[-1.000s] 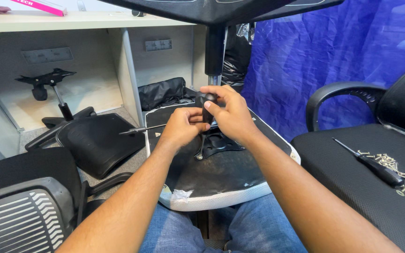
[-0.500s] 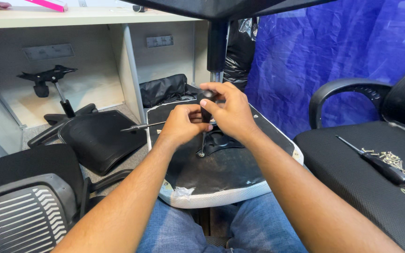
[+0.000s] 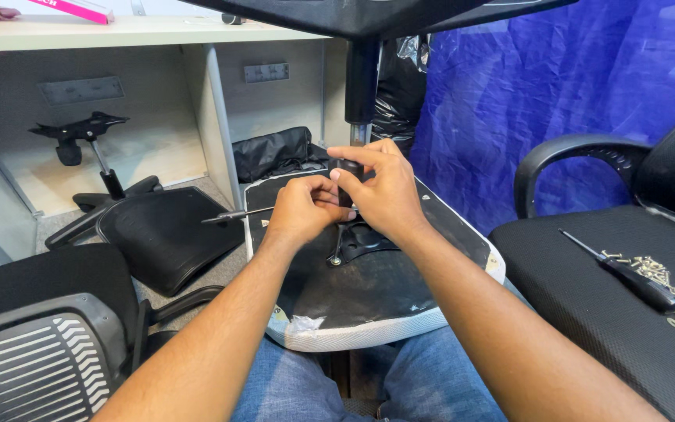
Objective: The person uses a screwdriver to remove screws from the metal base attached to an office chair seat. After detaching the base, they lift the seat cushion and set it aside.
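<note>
An upturned chair seat [image 3: 369, 301] with a black underside and white rim rests on my lap. A black metal mounting plate [image 3: 365, 238] lies at its middle, and a thin lever [image 3: 236, 214] sticks out to the left. A screwdriver with a black handle [image 3: 346, 167] stands upright, its tip down at the plate's left corner. My right hand [image 3: 386, 197] wraps the top of the handle. My left hand [image 3: 300, 209] pinches the handle lower down, touching my right hand's fingers.
On the black chair seat to the right lie a second screwdriver [image 3: 626, 273] and several loose screws [image 3: 669, 281], beside a curved armrest [image 3: 572, 148]. A chair back [image 3: 166, 234] and base [image 3: 80, 133] lie on the floor at left. A chair column [image 3: 361, 78] hangs ahead.
Both hands stay on the upright screwdriver. My right hand's fingers have shifted slightly around the handle top. The seat has not moved.
</note>
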